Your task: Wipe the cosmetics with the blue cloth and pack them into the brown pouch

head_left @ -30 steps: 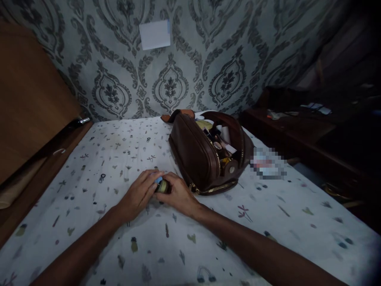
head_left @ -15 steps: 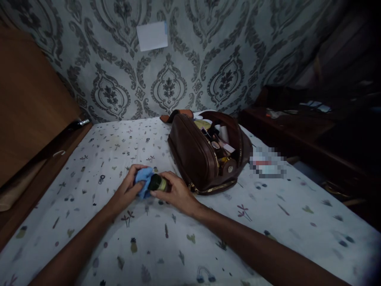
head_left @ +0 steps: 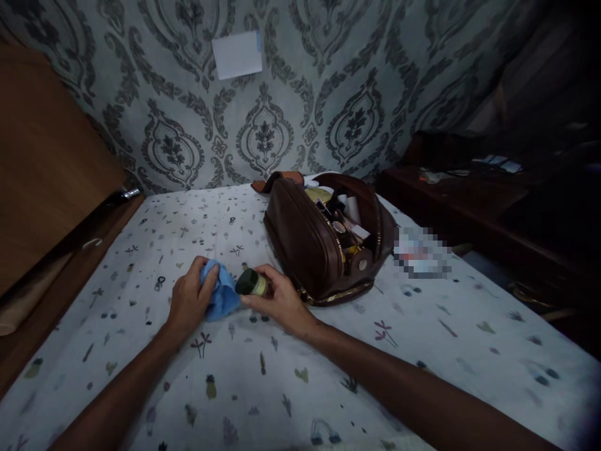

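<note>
My right hand (head_left: 280,302) grips a small yellowish bottle with a dark cap (head_left: 252,283), held on its side just above the printed bedsheet (head_left: 197,388). My left hand (head_left: 190,298) is closed on a crumpled blue cloth (head_left: 220,295), which sits against the bottle's cap end. Right behind my right hand lies an open brown leather toiletry bag (head_left: 305,241), unzipped, with several small cosmetic items showing inside.
A wooden headboard (head_left: 42,169) rises at the left. Patterned wallpaper with a white paper note (head_left: 237,55) is behind the bed. A dark wooden side table (head_left: 469,200) with small items stands at the right. A blurred-out object (head_left: 422,252) lies beside the bag.
The blue cloth has come out from between my hands and spread wider. My left hand has slid left with it, and the bottle's dark cap is now exposed.
</note>
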A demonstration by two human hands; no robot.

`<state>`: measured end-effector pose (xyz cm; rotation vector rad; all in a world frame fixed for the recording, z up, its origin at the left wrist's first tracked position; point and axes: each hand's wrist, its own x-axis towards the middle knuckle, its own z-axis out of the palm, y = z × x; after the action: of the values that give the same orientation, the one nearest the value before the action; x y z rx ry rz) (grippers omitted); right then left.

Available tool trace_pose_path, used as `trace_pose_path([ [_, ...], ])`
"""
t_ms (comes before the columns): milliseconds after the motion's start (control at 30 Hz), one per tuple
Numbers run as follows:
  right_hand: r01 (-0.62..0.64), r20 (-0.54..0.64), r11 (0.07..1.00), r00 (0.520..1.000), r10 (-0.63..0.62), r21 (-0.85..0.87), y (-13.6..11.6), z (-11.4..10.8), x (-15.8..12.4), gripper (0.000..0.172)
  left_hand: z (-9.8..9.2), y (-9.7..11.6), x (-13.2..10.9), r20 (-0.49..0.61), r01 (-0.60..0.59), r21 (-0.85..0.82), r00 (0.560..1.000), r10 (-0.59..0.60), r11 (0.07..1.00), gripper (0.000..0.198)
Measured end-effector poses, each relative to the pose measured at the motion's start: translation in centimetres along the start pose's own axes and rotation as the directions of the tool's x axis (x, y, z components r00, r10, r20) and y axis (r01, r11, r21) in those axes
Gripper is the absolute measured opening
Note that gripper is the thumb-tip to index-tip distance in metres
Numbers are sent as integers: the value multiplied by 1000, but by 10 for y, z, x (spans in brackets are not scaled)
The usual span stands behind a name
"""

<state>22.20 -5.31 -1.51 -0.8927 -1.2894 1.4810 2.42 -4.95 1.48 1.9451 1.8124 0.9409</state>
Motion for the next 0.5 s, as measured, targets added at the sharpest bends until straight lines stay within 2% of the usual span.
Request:
trace_pose_path([
  [100,8,36,1000,999,-9,27,-1,1,-2,49,3,1,0,5,25,-70,1000,-25,997,31],
  [200,30,68,999,997,-28,-32,2,1,-3,49,6,8,-3,23,3,-215,1000,2,977,32],
  [300,43,47,992,998,-38,-119,5,0,-1,47,8,15,-8,56,-147,-341,983,176,929,38],
  [400,59,25,979,998,-55,-197,7,-2,1,43,13,13,-12,69,-346,-357,917,393,868,43],
  [500,116,50,946,993,-105,-302,6,-4,1,45,20,6,-15,92,-412,-284,887,452,866,30],
])
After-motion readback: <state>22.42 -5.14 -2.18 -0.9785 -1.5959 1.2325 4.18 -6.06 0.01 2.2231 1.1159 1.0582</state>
